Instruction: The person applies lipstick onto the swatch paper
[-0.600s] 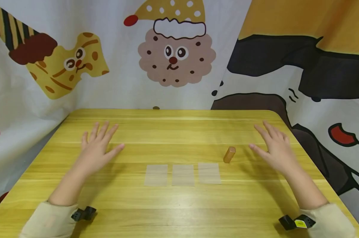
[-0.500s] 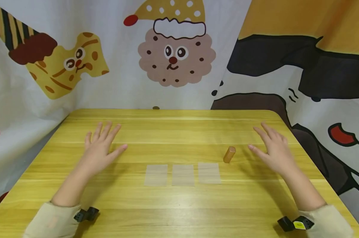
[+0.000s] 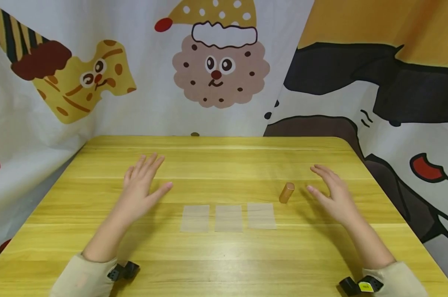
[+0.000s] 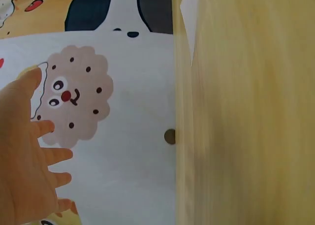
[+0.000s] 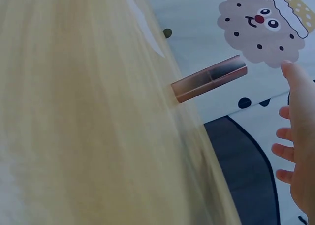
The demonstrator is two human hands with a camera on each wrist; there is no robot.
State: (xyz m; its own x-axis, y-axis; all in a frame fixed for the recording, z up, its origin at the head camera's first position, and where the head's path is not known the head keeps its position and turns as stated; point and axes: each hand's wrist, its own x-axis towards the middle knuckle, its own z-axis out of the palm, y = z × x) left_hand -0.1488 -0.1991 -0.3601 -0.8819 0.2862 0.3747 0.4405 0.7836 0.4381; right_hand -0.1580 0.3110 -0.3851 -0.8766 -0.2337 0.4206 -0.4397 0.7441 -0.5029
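Upright on the wooden table stands a small copper-coloured tube (image 3: 286, 193), which looks like a closed lipstick. In the right wrist view this tube (image 5: 209, 79) has a shiny finish and a seam across its middle. My right hand (image 3: 333, 196) is held just to the right of it, fingers extended, thumb pointing towards it and a gap between. Over the left part of the table is my left hand (image 3: 142, 192), with fingers stretched and thumb spread, holding nothing. Three pale translucent squares (image 3: 228, 218) lie in a row between the hands, the rightmost square (image 3: 261, 216) nearest the tube.
The wooden table (image 3: 224, 268) runs back to a white curtain (image 3: 142, 111) printed with cartoon food. Each sleeve cuff bears a black wrist camera, the left camera (image 3: 123, 271) and the right camera (image 3: 360, 285).
My left hand has moved to the right, its fingers drawing closer together. My right hand has shifted slightly left, nearer the tube, its fingers lower. The tube and squares have not moved.
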